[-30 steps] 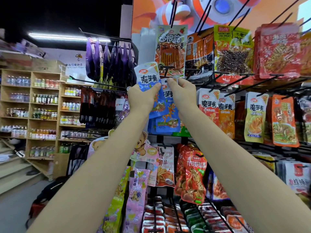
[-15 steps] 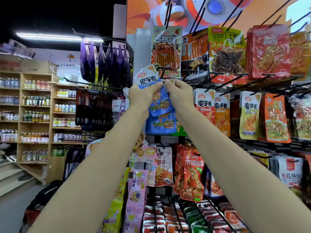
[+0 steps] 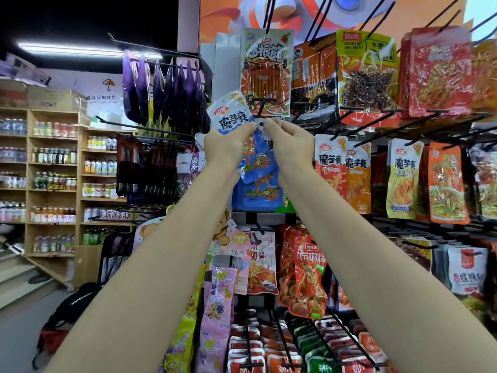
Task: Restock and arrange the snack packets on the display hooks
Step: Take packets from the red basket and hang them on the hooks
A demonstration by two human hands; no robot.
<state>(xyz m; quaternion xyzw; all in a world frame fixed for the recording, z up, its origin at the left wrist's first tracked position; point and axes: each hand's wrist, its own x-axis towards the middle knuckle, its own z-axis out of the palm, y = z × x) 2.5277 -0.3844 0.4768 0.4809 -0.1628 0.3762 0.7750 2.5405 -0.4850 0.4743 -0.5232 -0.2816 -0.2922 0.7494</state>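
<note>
Snack packets, blue, konjac type: one front packet (image 3: 231,118) held tilted at upper centre of the rack, a second blue packet (image 3: 256,160) directly behind it, more blue stock (image 3: 258,195) hanging below.

Left hand (image 3: 226,149): fingers curled, pinching the front packet across its printed face, top edge leaning left.

Right hand (image 3: 291,146): fingertips pinched on the white header tab (image 3: 265,123) of the packet behind, at its punched hole.

Display hook (image 3: 262,103): black, T-shaped tip, just above both hands, in front of a striped orange packet (image 3: 266,74) on the row above. Whether the hole is already over the tip cannot be told.

Step in hand, as judged: threading a blue packet onto this hook. Next move calls for lining the hole up with the tip, sliding the packet back along the wire, then levelling the tilted front packet and hanging it likewise.

Edges and room:
- Right: red and orange konjac packets (image 3: 329,162) hang just beside the right wrist; neighbouring hook tips project forward at that height.
- Left: purple packets (image 3: 161,87) on a side rail, near but apart from the left hand.
- Above: the orange packet's lower edge sits close to the hook tip, so little headroom.
- Below: open gap between forearms; lower rows hang well under the hands.
- Forward, toward the person: free space for drawing back.
</note>
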